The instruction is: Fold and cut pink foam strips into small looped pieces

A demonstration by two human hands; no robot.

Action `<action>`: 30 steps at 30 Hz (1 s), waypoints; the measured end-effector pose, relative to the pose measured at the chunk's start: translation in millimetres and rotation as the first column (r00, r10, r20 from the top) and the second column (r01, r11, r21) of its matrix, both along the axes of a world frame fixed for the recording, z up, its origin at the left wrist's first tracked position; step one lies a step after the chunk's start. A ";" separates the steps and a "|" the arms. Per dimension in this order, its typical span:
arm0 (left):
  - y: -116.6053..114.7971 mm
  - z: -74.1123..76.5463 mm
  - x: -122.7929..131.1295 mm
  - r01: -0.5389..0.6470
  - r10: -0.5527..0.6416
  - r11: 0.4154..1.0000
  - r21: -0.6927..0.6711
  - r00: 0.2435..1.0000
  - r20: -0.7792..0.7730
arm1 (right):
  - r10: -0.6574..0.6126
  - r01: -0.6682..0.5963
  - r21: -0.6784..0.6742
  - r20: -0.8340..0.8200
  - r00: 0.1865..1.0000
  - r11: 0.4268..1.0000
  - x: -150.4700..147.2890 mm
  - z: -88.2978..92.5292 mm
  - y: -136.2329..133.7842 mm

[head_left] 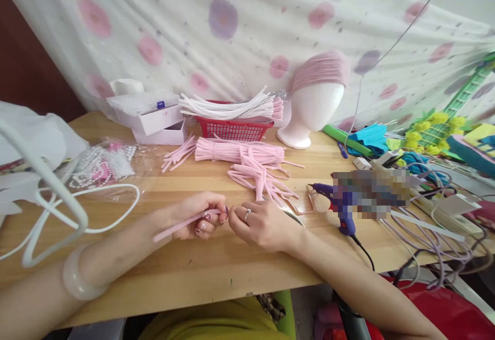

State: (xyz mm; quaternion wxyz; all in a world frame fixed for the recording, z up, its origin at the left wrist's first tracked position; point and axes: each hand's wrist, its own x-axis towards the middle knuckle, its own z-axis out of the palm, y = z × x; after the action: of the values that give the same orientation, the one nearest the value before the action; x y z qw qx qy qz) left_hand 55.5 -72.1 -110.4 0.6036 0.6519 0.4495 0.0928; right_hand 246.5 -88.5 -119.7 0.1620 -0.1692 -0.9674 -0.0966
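A pink pipe cleaner (pixel 170 232) lies across my left hand (pixel 203 216), its loose end pointing back over my wrist. The fingers of that hand are curled shut on it. My right hand (pixel 265 226), with a ring on one finger, is closed and almost meets the left fingertips; what it pinches is hidden under the fingers. Just beyond the hands, folded pink pipe cleaners (pixel 253 172) are heaped before a thick tied bundle of pink pipe cleaners (pixel 235 150). A few short pink pieces (pixel 178 153) lie left of the bundle.
A red basket (pixel 232 130) holds white and pink stems. Beside it stands a white foam head (pixel 313 108) wearing a pink band. A purple glue gun (pixel 342 203) lies at right near tangled cables (pixel 429 237). Bagged beads (pixel 104 165) and a white tube frame (pixel 58 190) occupy the left.
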 end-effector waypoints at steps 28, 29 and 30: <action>0.8 -25.6 -14.4 0.247 0.080 -0.449 0.858 0.968 -0.237 | -0.434 -0.441 -0.482 -0.133 0.891 -0.758 1.3 -10.7 26.0; -1.4 -23.3 -12.6 0.236 0.065 -0.369 0.899 0.971 -0.229 | -0.459 -0.444 -0.571 -0.129 0.879 -0.690 1.0 -10.7 25.3; -4.2 -20.6 -10.5 0.223 0.048 -0.268 0.937 0.975 -0.219 | -0.483 -0.438 -0.668 -0.133 0.865 -0.602 0.8 -10.1 24.3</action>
State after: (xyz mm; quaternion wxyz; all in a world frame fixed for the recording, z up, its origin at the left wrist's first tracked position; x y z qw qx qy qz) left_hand 45.0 -76.3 -131.0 -0.1867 0.9099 0.1996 0.3120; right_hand 247.4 -64.2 -129.8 0.1540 -0.2612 -0.3920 0.8686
